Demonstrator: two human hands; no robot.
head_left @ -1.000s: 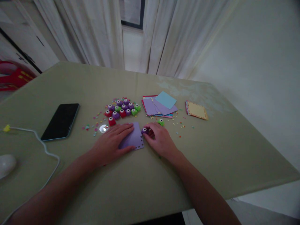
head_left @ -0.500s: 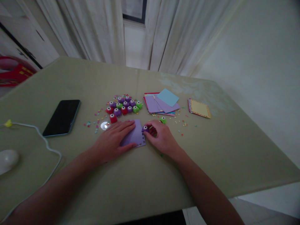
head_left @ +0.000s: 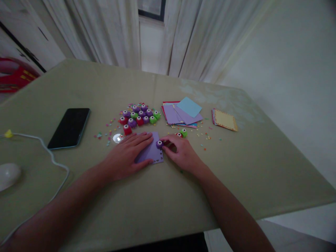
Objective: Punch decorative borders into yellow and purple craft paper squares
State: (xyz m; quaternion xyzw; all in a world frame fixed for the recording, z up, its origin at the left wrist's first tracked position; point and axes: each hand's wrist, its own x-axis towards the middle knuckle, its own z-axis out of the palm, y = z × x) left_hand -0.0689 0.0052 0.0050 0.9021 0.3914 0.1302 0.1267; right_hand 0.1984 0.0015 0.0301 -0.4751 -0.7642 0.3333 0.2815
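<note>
Flat across a purple paper card point(head_left: 156, 154) lies my left hand point(head_left: 128, 150), fingers stretched out and pressing it to the table. Small punched holes run along the card's lower right border. My right hand point(head_left: 181, 150) pinches a small purple craft punch point(head_left: 159, 144) at the card's right edge; the punch overlaps that edge. Just behind my right fingers sit a green punch point(head_left: 183, 132) and a red punch point(head_left: 179, 135), partly hidden. Beyond my left hand stands a cluster of red, purple and green punches point(head_left: 139, 120).
Loose coloured paper sheets point(head_left: 189, 106) lie behind my right hand, with a stack of border-punched cards point(head_left: 225, 120) farther right. Confetti bits and a shiny round disc point(head_left: 118, 138) lie around. On the left are a black tablet point(head_left: 70, 128), a white cable point(head_left: 54, 162) and a white mouse point(head_left: 9, 176).
My right hand has moved the purple punch slightly left and up, onto the card's right edge. The red punch behind it shows more. My left hand stays on the card; the view shifted slightly.
</note>
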